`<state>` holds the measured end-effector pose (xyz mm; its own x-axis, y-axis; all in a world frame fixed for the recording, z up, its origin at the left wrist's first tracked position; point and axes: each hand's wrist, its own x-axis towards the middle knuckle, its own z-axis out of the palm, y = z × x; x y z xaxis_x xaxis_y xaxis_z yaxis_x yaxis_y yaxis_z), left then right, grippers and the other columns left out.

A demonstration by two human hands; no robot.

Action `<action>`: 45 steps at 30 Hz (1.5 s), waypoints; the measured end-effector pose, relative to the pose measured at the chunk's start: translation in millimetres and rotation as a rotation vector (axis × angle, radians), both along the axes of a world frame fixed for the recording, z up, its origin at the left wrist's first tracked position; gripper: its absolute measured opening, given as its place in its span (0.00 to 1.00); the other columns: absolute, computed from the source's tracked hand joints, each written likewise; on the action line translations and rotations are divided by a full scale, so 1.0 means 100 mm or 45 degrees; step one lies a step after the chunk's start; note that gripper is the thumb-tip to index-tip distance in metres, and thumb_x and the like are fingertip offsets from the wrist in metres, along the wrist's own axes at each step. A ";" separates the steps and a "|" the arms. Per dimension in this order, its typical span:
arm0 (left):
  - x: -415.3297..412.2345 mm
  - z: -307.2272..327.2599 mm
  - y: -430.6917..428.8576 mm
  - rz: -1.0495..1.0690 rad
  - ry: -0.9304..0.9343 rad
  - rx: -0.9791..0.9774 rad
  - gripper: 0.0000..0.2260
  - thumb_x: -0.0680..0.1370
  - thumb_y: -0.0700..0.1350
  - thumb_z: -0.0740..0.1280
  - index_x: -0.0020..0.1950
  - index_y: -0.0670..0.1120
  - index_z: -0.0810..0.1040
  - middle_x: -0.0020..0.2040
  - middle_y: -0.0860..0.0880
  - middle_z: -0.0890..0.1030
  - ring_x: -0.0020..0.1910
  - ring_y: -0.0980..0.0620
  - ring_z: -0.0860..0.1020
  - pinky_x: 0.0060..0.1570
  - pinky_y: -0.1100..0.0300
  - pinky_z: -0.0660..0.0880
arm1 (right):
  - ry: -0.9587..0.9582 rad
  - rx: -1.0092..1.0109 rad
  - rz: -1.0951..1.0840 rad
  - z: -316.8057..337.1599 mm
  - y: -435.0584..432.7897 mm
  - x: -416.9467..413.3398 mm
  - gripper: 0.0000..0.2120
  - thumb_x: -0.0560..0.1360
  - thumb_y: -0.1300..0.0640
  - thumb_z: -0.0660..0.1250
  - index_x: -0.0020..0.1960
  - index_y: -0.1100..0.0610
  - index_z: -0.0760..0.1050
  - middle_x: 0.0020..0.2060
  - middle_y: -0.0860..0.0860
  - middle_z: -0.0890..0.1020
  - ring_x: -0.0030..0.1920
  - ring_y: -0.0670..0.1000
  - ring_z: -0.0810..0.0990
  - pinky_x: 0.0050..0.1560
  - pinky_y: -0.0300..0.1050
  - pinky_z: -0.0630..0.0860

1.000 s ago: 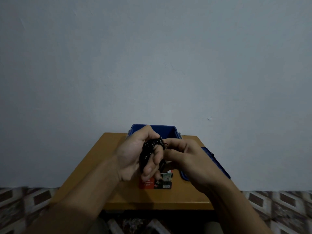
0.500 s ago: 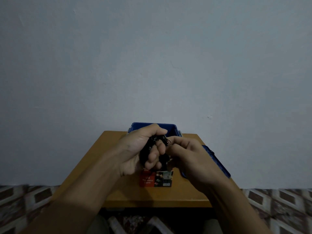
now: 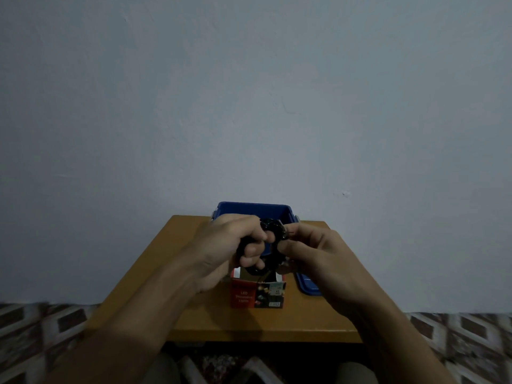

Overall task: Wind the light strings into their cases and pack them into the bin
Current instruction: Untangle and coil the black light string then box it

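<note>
"Black and glossy, the light string (image 3: pixel 272 228) is showing as a tight little coil, isn't it?"

"Yes, bundled into a ring, with a thin end poking out to the right. It is hanging in the air between both hands, above the red case (image 3: pixel 257 296) and just in front of the blue bin (image 3: pixel 250 208)."

"What is the left hand (image 3: pixel 235 246) doing?"

"It is gripping the coil. Its fingers (image 3: pixel 250 251) are curling through the ring towards the palm, knuckles turned up, forearm reaching in from the lower left."

"And the right hand (image 3: pixel 314 252)?"

"It is pinching the coil's right side between thumb (image 3: pixel 293 246) and forefinger, with the other fingers folding loosely behind. The two hands are almost touching."

"Where is the case sitting?"

"It is standing on the wooden table (image 3: pixel 155 263) directly under the hands, top flaps open, printed side facing the person. The bin is resting at the table's far edge against the wall, and a blue lid (image 3: pixel 306 285) is lying just right of the case, partly under the right wrist."
</note>
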<state>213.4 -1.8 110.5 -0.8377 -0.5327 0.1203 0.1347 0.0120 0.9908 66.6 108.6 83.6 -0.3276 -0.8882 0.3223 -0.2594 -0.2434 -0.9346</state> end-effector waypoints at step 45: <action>-0.12 -0.29 -0.06 0.326 -0.449 -0.840 0.10 0.85 0.49 0.56 0.49 0.51 0.75 0.48 0.51 0.79 0.47 0.54 0.78 0.44 0.58 0.74 | 0.032 -0.038 -0.270 -0.10 -0.14 0.01 0.10 0.80 0.65 0.64 0.48 0.56 0.83 0.43 0.55 0.87 0.47 0.56 0.86 0.50 0.52 0.84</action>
